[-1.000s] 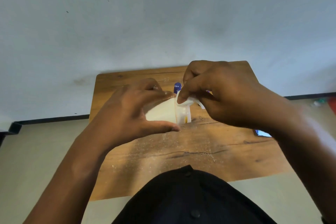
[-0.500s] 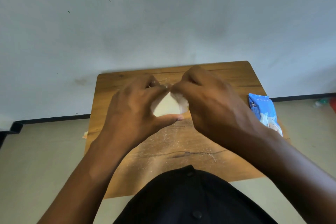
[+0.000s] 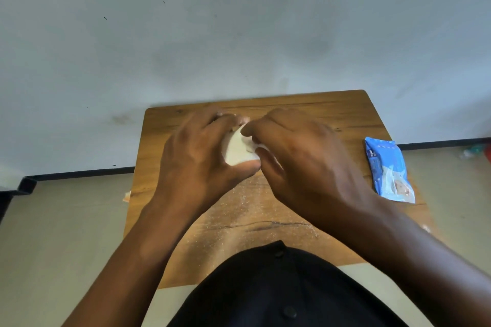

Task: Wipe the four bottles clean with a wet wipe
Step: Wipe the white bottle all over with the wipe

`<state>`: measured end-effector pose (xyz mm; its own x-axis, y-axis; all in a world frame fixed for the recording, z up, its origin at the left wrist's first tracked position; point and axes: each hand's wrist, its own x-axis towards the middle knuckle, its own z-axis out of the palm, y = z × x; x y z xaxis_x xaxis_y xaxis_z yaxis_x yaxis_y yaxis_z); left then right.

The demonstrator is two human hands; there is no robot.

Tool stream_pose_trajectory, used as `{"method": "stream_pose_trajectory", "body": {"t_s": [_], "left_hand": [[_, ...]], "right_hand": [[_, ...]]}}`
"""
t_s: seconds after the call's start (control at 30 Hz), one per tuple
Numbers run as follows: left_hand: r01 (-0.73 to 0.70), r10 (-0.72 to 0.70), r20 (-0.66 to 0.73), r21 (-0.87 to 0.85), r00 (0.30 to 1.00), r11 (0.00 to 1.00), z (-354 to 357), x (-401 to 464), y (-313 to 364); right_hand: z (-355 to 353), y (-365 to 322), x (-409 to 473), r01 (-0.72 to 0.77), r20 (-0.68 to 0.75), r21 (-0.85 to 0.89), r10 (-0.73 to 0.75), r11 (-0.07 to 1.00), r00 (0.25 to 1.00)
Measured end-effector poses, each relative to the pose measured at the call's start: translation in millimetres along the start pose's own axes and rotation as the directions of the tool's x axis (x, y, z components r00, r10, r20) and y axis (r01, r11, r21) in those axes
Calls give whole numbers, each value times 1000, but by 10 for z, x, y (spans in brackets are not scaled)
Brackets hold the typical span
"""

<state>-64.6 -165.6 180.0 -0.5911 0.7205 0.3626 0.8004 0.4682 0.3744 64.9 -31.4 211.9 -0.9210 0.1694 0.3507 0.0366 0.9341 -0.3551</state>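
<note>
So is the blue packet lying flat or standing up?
Lying flat: the blue packet rests with its wide printed face up on the table.

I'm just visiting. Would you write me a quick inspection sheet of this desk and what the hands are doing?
Surface: wooden table, pale powdery specks and a dark crack near the front edge.
Job's things: white object held between both hands; whether bottle or wipe, cannot tell. Blue wipe packet lies at the table's right edge.
Clutter: nothing seen.
Hands: left hand grips the white object; right hand pinches it.
Cables: nothing seen.
Surroundings: grey wall, black skirting, pale floor.
</note>
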Motion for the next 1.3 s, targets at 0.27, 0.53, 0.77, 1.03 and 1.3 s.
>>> {"method": "stream_pose_trajectory", "body": {"t_s": [0.27,0.53,0.77,1.03,1.3], "left_hand": [[46,-46,-95,-3,994,999,17,-44,68],[-58,60,-44,35,997,998,-25,2,75],[44,-47,-21,-102,999,994,-10,-7,-80],[139,-147,-1,-321,989,937,2,-53,-107],[113,-106,39,-362,994,925,35,-43,-155]], "right_hand": [[140,19,-148,-58,-161,17,60,998,985],[-75,175,83,-191,-198,147,218,970,956],[-182,458,181,-385,114,741,461,550,880],[-68,520,79,-345,100,845,513,409,852],[69,411,28,-321,97,758,388,568,916]]}}
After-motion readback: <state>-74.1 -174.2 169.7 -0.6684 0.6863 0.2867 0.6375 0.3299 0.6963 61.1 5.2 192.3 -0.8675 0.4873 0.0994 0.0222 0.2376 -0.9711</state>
